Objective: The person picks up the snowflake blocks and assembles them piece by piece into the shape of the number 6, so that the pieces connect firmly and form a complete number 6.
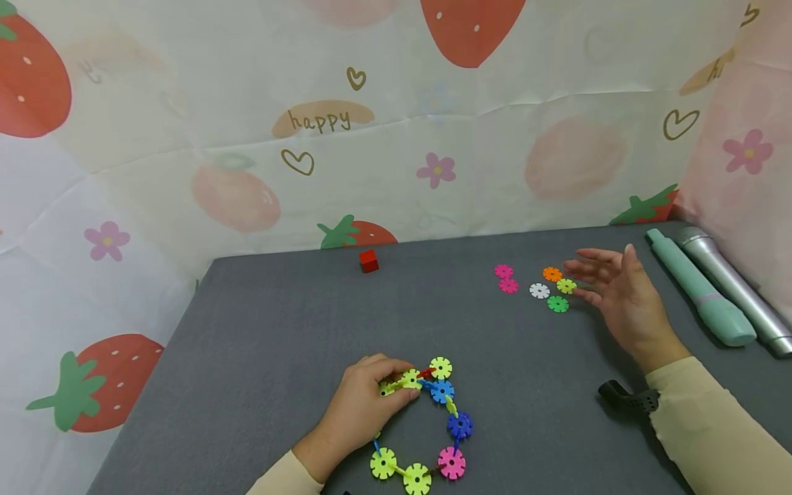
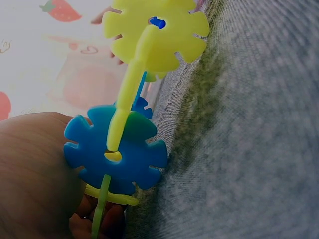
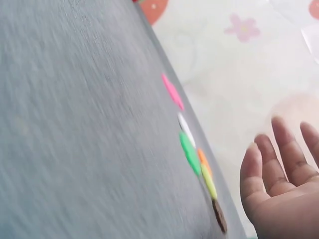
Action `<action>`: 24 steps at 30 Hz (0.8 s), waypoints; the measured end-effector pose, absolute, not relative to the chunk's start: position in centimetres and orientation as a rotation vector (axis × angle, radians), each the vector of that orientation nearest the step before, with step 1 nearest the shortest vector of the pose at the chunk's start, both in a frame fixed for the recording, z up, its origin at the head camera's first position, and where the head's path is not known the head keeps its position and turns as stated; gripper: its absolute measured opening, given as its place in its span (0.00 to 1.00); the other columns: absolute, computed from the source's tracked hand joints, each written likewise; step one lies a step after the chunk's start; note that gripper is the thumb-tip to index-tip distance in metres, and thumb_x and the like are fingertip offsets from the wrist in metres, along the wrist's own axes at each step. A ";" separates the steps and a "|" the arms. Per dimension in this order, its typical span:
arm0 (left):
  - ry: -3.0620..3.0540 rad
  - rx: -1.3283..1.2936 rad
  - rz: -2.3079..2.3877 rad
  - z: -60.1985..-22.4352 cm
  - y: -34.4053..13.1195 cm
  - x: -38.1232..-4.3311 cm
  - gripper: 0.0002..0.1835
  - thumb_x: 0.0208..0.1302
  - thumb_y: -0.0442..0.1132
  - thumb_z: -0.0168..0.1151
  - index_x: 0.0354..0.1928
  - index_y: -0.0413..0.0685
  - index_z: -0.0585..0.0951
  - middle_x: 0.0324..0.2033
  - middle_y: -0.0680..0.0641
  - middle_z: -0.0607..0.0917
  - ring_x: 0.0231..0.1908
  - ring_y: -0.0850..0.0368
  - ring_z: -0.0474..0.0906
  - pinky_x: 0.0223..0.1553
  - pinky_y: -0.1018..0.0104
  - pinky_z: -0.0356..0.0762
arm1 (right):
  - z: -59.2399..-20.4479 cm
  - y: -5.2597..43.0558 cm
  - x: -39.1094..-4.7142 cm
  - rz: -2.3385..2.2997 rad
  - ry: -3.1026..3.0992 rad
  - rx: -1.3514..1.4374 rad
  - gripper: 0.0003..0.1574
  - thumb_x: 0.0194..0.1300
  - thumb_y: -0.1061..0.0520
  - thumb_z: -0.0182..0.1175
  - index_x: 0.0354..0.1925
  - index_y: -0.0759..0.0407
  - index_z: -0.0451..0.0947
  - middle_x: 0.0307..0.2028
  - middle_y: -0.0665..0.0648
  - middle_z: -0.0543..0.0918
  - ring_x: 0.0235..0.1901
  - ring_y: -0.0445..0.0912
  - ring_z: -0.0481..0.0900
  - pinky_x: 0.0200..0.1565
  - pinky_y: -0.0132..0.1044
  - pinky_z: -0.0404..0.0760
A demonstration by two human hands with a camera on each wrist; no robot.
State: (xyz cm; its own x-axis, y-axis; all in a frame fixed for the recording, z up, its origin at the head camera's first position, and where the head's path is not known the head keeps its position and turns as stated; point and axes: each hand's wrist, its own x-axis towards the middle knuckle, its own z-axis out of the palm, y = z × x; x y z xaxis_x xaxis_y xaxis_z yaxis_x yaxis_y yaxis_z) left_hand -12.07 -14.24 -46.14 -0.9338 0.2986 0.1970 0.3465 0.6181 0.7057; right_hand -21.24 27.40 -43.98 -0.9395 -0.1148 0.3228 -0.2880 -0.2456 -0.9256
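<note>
A ring of notched plastic discs joined by short connecting sticks lies on the grey table, with a pink disc point(image 1: 452, 463), a dark blue disc point(image 1: 460, 425) and several yellow-green ones. At its upper left, my left hand point(image 1: 365, 399) pinches a yellow-green disc point(image 1: 411, 379) between thumb and fingers. The left wrist view shows a blue disc point(image 2: 114, 149) and a yellow stick point(image 2: 127, 94) close beside that hand. My right hand point(image 1: 628, 302) is held with fingers extended, beside loose discs: yellow-green point(image 1: 566, 286), orange point(image 1: 553, 274), green point(image 1: 557, 304) and white point(image 1: 540, 291).
Two pink discs point(image 1: 506, 278) lie left of the loose group. A red cube point(image 1: 368, 261) sits near the table's back edge. Along the right side are a mint-green microphone-shaped object point(image 1: 699, 289) and a silver microphone point(image 1: 736, 282). A printed curtain point(image 1: 396, 185) hangs behind.
</note>
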 end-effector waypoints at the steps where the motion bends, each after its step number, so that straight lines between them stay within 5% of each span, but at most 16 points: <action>1: -2.772 -0.552 -1.229 -46.1 -14.2 -12.1 0.13 0.66 0.43 0.82 0.50 0.52 0.92 0.34 0.63 0.81 0.37 0.61 0.76 0.40 0.61 0.77 | -44.0 27.7 -21.3 2.342 -1.843 0.487 0.40 0.91 0.37 0.35 0.73 0.67 0.70 0.62 0.60 0.83 0.65 0.54 0.76 0.60 0.45 0.76; 11: -2.770 -0.556 -1.235 -46.1 -14.2 -12.1 0.12 0.66 0.43 0.82 0.50 0.53 0.92 0.34 0.63 0.81 0.37 0.61 0.76 0.40 0.61 0.77 | -45.4 31.2 -22.2 2.001 -2.093 0.367 0.25 0.92 0.44 0.41 0.69 0.50 0.77 0.60 0.47 0.85 0.64 0.42 0.76 0.59 0.32 0.72; 14: -2.771 -0.558 -1.239 -46.1 -14.2 -12.1 0.12 0.66 0.43 0.82 0.50 0.53 0.92 0.34 0.63 0.81 0.37 0.61 0.76 0.40 0.60 0.77 | -45.8 31.7 -22.5 1.715 -2.338 0.251 0.24 0.90 0.45 0.47 0.71 0.54 0.75 0.61 0.49 0.82 0.60 0.41 0.76 0.53 0.27 0.73; 19: -2.774 -0.557 -1.246 -46.1 -14.2 -12.1 0.13 0.67 0.43 0.82 0.50 0.53 0.92 0.34 0.63 0.81 0.38 0.60 0.76 0.40 0.60 0.77 | -45.9 32.0 -22.7 1.351 -2.726 0.132 0.42 0.84 0.42 0.62 0.77 0.70 0.67 0.69 0.71 0.72 0.63 0.61 0.73 0.48 0.34 0.72; 24: -2.774 -0.553 -1.254 -46.0 -14.2 -12.1 0.13 0.66 0.43 0.82 0.50 0.52 0.92 0.35 0.63 0.81 0.38 0.60 0.76 0.40 0.61 0.78 | -45.9 31.8 -22.9 1.137 -2.795 0.248 0.30 0.79 0.54 0.69 0.66 0.77 0.78 0.67 0.76 0.70 0.65 0.71 0.69 0.58 0.59 0.72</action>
